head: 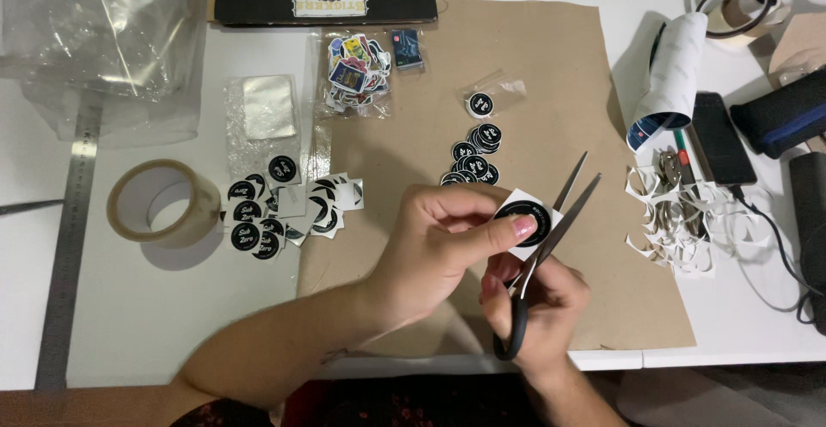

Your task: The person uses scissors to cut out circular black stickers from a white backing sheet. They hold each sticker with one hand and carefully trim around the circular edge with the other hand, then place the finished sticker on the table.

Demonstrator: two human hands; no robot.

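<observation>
The left hand [443, 242] pinches a white paper square bearing a round black sticker [525, 223], thumb on top and fingers [465, 202] curled behind it, holding it just above the brown kraft paper sheet [551, 74] near the middle of the counter [155, 324]. The right hand [546, 307] grips black-handled scissors [551, 238]; its fingers are threaded through the loops, and the blades stand open in a narrow V with the paper square set between them, at its right edge.

Judgement on the cut: the blades should follow the rim of the black disc closely, and the left hand should turn the square into the blades instead of the scissors swinging round. The left thumb lies close to the blade line and would be safer drawn back toward the disc's centre. Short bites near the pivot should give a smoother curve than long snips.

Surroundings: finished round black stickers [473, 156] lie in a heap just beyond the hands; uncut square pieces [284, 208] lie to the left, beside a roll of clear tape [163, 203]. White paper offcuts [680, 221] are piled to the right. A steel ruler [69, 246] runs along the far left.
</observation>
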